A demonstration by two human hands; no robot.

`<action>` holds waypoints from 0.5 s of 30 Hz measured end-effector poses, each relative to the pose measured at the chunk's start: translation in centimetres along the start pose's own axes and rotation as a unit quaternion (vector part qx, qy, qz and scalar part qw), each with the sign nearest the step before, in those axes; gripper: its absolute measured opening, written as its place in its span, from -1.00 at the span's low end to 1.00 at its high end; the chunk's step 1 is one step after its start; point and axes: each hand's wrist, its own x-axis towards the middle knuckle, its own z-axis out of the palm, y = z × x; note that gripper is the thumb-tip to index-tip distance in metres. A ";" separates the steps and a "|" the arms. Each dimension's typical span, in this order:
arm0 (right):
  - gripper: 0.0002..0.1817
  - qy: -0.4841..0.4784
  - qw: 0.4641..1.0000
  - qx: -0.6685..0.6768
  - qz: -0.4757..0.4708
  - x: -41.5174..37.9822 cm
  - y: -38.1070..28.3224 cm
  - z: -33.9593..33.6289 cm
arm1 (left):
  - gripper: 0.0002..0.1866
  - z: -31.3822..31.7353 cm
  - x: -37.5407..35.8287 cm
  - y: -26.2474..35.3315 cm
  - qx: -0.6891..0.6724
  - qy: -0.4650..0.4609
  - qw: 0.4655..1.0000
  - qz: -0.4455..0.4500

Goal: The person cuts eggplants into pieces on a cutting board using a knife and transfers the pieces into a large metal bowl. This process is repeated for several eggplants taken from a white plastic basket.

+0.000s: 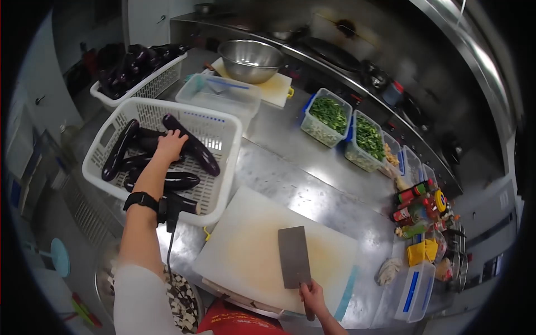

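Observation:
My left hand (171, 147) is inside a white plastic basket (234, 151), its fingers bent over a long dark purple eggplant (198, 148) that lies slantwise. Several more eggplants (119, 151) lie around the hand and under the forearm. In my right hand (314, 297) is the handle of a cleaver (294, 257). Its broad grey blade lies over the right part of a white cutting board (245, 223), which has yellowish stains. A black device with a cord is strapped to my left wrist.
Behind stand a second basket (142, 89) of eggplants, a clear tub (218, 97) and a steel bowl (251, 58). Tubs of chopped greens (328, 115) line the far side. Bottles (410, 192) and a cloth (389, 271) are at right. Cut eggplant pieces (181, 304) are below left.

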 end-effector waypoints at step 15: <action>-0.84 -0.042 0.999 0.021 -0.009 0.7 -0.3 -0.9 | -0.61 -11.0 -15.2 -9.5 -0.457 0.406 0.790 -0.050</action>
